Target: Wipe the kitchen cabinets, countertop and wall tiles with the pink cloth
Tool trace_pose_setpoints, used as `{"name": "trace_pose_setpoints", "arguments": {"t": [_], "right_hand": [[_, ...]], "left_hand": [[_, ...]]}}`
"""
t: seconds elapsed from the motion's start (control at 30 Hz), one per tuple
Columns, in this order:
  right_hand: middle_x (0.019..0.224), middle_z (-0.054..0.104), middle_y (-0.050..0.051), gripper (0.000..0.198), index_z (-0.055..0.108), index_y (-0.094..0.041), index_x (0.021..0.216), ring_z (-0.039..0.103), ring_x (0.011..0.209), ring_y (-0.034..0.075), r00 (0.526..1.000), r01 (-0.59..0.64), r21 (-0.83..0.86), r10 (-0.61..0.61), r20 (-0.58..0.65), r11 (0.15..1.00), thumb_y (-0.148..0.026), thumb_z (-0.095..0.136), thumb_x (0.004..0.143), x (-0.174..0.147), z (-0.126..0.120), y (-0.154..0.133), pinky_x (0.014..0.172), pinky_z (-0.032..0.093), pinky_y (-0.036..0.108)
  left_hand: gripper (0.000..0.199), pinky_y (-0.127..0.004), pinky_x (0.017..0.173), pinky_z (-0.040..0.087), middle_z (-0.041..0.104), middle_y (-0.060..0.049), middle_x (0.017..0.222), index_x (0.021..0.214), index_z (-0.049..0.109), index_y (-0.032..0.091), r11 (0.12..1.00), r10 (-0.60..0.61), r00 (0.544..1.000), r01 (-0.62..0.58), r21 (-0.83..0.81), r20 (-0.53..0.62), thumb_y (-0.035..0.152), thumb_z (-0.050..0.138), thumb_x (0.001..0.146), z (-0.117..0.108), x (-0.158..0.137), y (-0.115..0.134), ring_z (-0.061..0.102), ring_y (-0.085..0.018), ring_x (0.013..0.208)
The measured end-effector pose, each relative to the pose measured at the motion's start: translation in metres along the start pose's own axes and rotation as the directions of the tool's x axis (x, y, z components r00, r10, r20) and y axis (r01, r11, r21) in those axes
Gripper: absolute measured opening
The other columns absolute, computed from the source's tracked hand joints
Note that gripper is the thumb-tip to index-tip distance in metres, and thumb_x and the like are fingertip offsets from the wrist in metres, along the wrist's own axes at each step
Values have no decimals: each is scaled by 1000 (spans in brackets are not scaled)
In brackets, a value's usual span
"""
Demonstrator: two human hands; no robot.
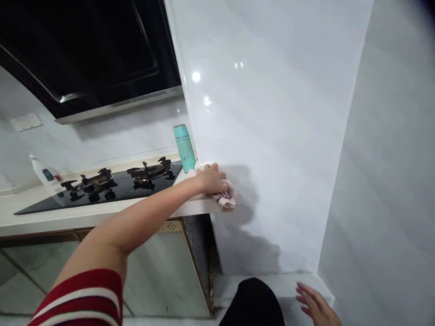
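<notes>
My left hand (211, 180) is closed over a pale pink cloth (227, 197) at the right end of the white countertop (190, 207), beside the wall. Part of the cloth hangs over the counter's edge, and the rest is hidden under my fingers. Just behind this hand stands a turquoise thermos bottle (185, 151), slightly tilted in the view. My right hand (316, 305) is low at the right, away from the counter, with its fingers apart and nothing in them.
A black gas hob (118, 190) with two burners is set into the counter. Above it juts a dark range hood (102, 59). A white bottle (42, 172) stands at the far left. My knee (254, 301) is near a low ledge (295, 283) by the tiled wall (282, 136).
</notes>
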State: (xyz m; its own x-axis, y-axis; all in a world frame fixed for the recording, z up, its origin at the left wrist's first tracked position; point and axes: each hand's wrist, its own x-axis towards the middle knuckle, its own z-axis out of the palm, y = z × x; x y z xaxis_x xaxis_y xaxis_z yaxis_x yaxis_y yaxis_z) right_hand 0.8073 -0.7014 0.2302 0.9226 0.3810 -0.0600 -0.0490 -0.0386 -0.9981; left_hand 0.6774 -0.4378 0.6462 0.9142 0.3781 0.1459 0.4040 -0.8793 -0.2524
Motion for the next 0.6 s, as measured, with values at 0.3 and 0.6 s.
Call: {"name": "trace_pose_setpoints", "arguments": {"t": [0.3,0.6], "right_hand": [[147,50,9,49,53,-26,140,48,137,25,361,925,-49,-831,424,377,-52,39,100,-31,151,-308,116,40,48],[158,40,8,62,36,-20,155,40,145,25,84,996,-80,-467,881,28,-32,46,95,-54,220,-359,122,31,49]], "left_hand": [[82,-50,108,38,53,-16,140,139,43,19,937,284,872,-341,-79,-399,69,69,79,39,-110,-52,46,-33,130],[67,-45,94,44,61,-13,111,117,57,14,996,93,837,-81,47,-539,72,59,84,76,-147,-103,52,-29,101]]}}
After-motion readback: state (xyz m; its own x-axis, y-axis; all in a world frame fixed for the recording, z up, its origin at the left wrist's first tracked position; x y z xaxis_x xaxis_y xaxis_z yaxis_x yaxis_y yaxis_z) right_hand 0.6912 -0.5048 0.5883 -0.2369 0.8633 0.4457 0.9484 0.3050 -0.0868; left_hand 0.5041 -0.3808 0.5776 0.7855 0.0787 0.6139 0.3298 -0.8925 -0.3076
